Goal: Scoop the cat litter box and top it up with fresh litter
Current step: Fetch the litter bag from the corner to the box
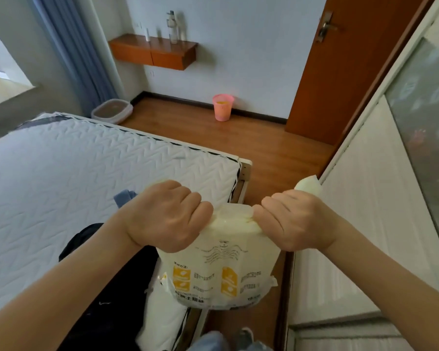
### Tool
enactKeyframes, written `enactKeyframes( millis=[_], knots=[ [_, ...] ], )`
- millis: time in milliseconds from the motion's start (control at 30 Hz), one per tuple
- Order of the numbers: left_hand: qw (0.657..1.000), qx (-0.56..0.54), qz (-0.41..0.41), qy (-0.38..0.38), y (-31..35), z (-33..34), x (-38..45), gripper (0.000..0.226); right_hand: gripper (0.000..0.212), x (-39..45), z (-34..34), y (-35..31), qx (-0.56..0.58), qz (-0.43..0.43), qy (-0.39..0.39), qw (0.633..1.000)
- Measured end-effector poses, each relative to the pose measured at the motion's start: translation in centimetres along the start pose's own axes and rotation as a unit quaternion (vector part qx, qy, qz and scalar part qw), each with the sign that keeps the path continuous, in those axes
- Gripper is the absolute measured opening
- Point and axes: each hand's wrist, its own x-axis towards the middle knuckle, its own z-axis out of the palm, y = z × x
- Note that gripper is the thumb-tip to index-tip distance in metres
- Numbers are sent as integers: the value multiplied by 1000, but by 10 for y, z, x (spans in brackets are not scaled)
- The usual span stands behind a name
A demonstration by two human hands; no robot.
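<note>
A: Both hands on the litter bag [214, 272]. Left hand [166, 216] is fisted round the left end of the bag's top edge, right hand [298, 221] fisted round the right end. A twist of the top film pokes out past the right knuckles. Knuckles up, hands level with each other, a short stretch of bunched film between them.

B: Bag's attitude?

A: Upright, hanging from the two grips, printed panel facing the wearer. Its top seam runs left to right, straight across the body. Looks like a tear or pull-open is the step in hand; whether the seam has started to part, I cannot tell.

B: And the litter box?

A: Litter box [112, 111] sits on the floor in the far left corner, against the wall below the blue curtain [69, 51]. Well apart from the bag, ahead and to the left.

B: What lies between?

A: The bed [86, 168] fills the left side. The open route is the strip of wood floor [238, 138] ahead, then left round the bed's far corner. A pink bin [223, 107] stands by the far wall, right of the box.

B: Nearer hand?

A: Left, by side only. Neither can reach from here; the bag has to be carried over, I judge.
</note>
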Motion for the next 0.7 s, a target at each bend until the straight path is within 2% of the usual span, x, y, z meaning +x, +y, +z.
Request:
enactKeyframes(
  millis=[367, 533, 700],
  knots=[
    [998, -48, 24, -17, -68, 144, 70, 32, 12, -64, 88, 107, 29, 69, -44, 996],
    [995, -79, 61, -6, -112, 220, 99, 27, 11, -89, 137, 155, 4, 110, -47, 993],
    [990, -108, 87, 3, -167, 288, 130, 18, 10, -98, 179, 220, -10, 110, -72, 991]
  ],
)
